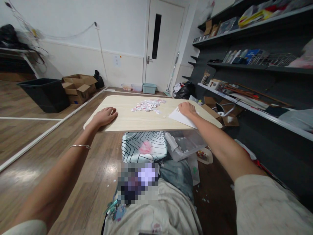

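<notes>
My left hand (105, 117) rests palm down on the left part of a pale wooden tabletop (124, 122), its fingers loosely stretched and holding nothing. On the right side my right hand (187, 108) is closed, fingers curled over a white sheet of paper (180, 118) that lies at an angle near the front edge. Small dark marks show on the paper by the fingers. Between the hands, towards the back, spreads a heap of small white and pinkish paper pieces (149, 105). A few loose bits lie between the heap and the sheet.
Below the tabletop are a patterned cushion-like bundle (144, 147) and a clear plastic box (183, 145). A black bin (45, 94) and cardboard boxes (79, 86) stand at left. Loaded dark shelves (256, 78) line the right. A pixelated patch covers something on my lap.
</notes>
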### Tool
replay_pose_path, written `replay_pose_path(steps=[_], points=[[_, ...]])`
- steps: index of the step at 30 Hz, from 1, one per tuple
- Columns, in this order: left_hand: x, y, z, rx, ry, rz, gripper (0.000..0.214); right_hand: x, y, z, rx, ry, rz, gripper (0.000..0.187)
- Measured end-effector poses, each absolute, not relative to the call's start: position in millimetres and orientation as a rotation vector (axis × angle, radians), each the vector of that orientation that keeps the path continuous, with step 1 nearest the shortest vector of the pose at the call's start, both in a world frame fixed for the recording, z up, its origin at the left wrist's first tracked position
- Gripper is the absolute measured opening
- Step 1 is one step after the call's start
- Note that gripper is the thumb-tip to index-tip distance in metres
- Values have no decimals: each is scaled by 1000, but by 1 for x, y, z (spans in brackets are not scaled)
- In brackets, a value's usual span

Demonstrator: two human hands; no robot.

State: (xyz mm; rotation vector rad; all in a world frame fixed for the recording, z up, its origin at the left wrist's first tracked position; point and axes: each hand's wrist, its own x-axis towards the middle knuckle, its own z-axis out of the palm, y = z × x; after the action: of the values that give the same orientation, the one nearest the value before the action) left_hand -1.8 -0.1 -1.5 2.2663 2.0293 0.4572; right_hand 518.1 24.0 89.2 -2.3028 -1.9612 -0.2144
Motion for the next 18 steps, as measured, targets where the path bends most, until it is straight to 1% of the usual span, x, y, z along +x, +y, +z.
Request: replay_pose_path(steps=[4,9,13,18], points=[[1,-5,3,2243,2033,454,77,527,11,82,-2333,-2039,-222,66],[3,-7,5,2227,2041,502,72,552,-11,68,-2217,-2224,-193,65],[2,-5,3,2220,2040,489,71,567,-16,64,-2273,-2050,-211,62],[2,-4,2,2219,2042,506,72,566,-9,68,-2375,-1894,-246,65]])
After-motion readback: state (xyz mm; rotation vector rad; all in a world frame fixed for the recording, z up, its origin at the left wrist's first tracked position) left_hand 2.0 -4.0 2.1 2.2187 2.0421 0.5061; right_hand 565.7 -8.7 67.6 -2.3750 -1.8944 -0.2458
